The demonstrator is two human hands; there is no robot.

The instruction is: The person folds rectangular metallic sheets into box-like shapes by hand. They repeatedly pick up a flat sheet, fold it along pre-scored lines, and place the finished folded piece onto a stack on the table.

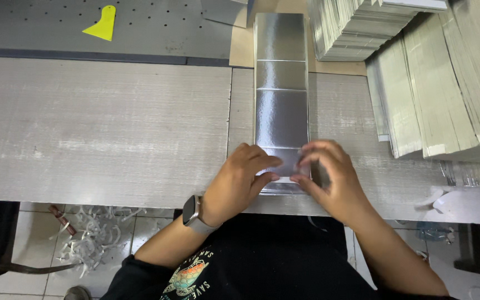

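A long silver foil-faced card strip with crosswise creases lies on the grey worktable, running away from me. My left hand, with a watch on its wrist, pinches the near end panel of the strip from the left. From the right, my right hand grips the same near end, fingers curled over the fold. Both hands meet at the table's front edge.
Tall stacks of flat silver card sheets lean at the right and back right. A yellow plastic scraper lies on a perforated board at the back left. Paper shavings litter the tiled floor below the table.
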